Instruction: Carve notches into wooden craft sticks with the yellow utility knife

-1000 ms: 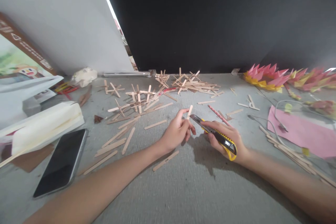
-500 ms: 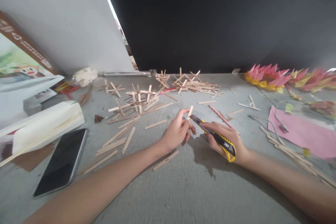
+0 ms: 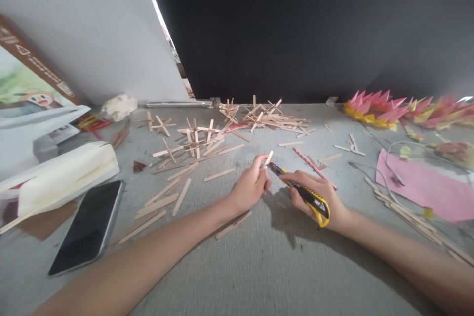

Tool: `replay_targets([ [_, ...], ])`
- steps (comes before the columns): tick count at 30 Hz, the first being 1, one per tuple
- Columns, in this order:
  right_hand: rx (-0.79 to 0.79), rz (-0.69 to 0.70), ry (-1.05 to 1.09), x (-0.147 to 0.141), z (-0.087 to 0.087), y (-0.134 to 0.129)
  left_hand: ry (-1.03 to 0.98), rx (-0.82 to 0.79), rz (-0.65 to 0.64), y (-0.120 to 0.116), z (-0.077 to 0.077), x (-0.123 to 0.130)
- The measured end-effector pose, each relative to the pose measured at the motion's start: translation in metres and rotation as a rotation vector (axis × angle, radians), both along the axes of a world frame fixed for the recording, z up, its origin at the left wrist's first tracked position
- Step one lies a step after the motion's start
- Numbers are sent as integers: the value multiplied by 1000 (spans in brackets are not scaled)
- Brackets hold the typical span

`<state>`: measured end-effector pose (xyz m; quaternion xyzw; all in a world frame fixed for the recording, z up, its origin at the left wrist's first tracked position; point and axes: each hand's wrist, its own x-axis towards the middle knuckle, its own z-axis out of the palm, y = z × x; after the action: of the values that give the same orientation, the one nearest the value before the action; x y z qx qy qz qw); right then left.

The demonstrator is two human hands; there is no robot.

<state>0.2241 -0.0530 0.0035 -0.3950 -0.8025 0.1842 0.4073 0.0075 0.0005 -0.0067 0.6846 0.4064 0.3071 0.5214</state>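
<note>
My left hand [image 3: 252, 181] pinches a short wooden craft stick [image 3: 269, 157] between thumb and forefinger, its free end pointing up and away from me. The other fingers are curled in. In my right hand [image 3: 317, 197] is a yellow and black utility knife [image 3: 309, 196], its front end toward the stick. The blade tip is right by the stick; whether it touches cannot be made out. Beneath my left wrist lies a loose craft stick [image 3: 232, 226], partly covered by the arm. Beyond my right hand lies a red patterned pencil-like rod [image 3: 314, 165].
Sticks joined into crosses [image 3: 194, 138] and a heap of sticks [image 3: 276, 119] lie ahead, before a black panel [image 3: 296, 29]. At left are a phone [image 3: 89, 227] and a paper packet [image 3: 70, 177]. Pink paper [image 3: 418, 185], a cable [image 3: 388, 173] and folded-paper pieces [image 3: 377, 111] lie right.
My left fingers have curled in closer around the craft stick. The knife in my right hand has shifted slightly left, nearer the stick.
</note>
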Motion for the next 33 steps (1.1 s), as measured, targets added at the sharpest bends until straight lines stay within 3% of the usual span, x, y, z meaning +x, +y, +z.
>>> replay_targets([
  [22,-27,5,0,-1,-2,-1,-31,-34,-17,2,1,-2],
  [28,-7,19,15,-2,0,-2,62,80,1,-2,5,-2],
  [33,-87,-42,65,-6,7,-4,12,53,2,-2,4,-2],
])
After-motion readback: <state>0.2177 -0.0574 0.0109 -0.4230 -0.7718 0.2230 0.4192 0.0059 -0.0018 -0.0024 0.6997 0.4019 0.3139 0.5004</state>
